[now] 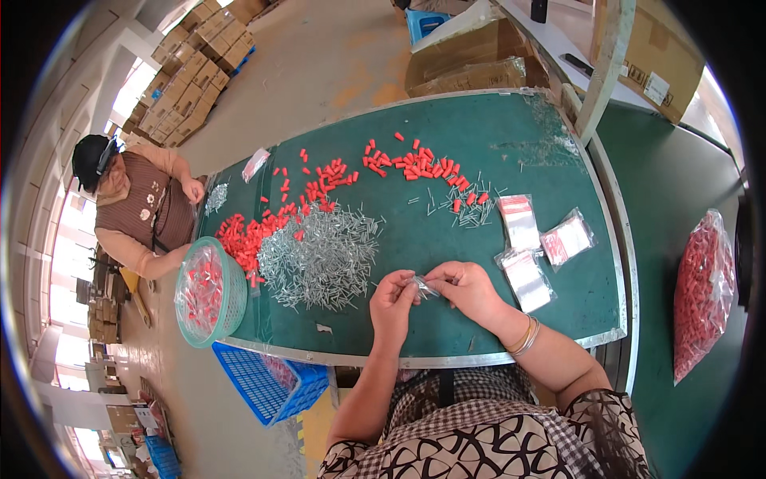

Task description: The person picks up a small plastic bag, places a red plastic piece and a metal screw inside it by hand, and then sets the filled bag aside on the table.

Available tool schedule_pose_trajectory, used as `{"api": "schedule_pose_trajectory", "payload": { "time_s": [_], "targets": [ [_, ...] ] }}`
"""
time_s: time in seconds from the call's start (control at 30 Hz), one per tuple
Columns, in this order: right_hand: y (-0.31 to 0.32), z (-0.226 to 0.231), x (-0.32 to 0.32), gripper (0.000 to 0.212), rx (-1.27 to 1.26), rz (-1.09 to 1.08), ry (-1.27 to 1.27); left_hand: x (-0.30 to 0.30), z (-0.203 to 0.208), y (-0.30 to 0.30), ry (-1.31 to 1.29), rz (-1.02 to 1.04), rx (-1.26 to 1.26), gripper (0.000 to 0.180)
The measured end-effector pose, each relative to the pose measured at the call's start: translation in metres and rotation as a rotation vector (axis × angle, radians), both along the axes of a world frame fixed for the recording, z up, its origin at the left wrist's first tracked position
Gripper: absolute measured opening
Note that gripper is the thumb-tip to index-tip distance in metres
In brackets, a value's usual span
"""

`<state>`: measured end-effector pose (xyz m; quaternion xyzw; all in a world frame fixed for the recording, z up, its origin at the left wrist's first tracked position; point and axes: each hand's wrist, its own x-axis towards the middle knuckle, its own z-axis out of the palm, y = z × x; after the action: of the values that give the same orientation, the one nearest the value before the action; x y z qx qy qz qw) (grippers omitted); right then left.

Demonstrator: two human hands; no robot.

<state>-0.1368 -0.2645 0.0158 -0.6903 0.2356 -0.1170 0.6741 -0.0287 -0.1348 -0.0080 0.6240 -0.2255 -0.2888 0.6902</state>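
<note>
My left hand and my right hand meet over the near edge of the table, fingers pinched together. Between their fingertips is a small clear plastic bag with silvery glints; its contents are too small to make out. Left of my hands spreads a big heap of thin silver metal pins, perhaps screws. Small red plastic caps lie along the heap's far left side, and more red caps are scattered beyond. Stacks of flat clear plastic bags lie right of my right hand.
A green basket holding bagged red caps stands at the table's left corner, beside a co-worker. Below is a blue crate. A big bag of red pieces lies at right; a metal post rises at the far right corner.
</note>
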Motion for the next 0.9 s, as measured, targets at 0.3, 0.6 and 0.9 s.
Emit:
{"api": "schedule_pose_trajectory", "payload": {
  "time_s": [0.3, 0.6, 0.9],
  "targets": [
    [0.000, -0.006, 0.001, 0.017, 0.117, -0.144, -0.048, -0.002, 0.007, -0.007, 0.016, 0.103, -0.155, 0.021],
    [-0.002, 0.012, -0.003, 0.010, -0.014, -0.051, 0.064, 0.007, 0.000, -0.002, -0.031, -0.075, 0.154, 0.015],
    [0.006, -0.004, 0.002, 0.021, -0.110, -0.093, -0.049, 0.008, -0.008, -0.003, -0.077, -0.076, 0.105, 0.009]
  ]
}}
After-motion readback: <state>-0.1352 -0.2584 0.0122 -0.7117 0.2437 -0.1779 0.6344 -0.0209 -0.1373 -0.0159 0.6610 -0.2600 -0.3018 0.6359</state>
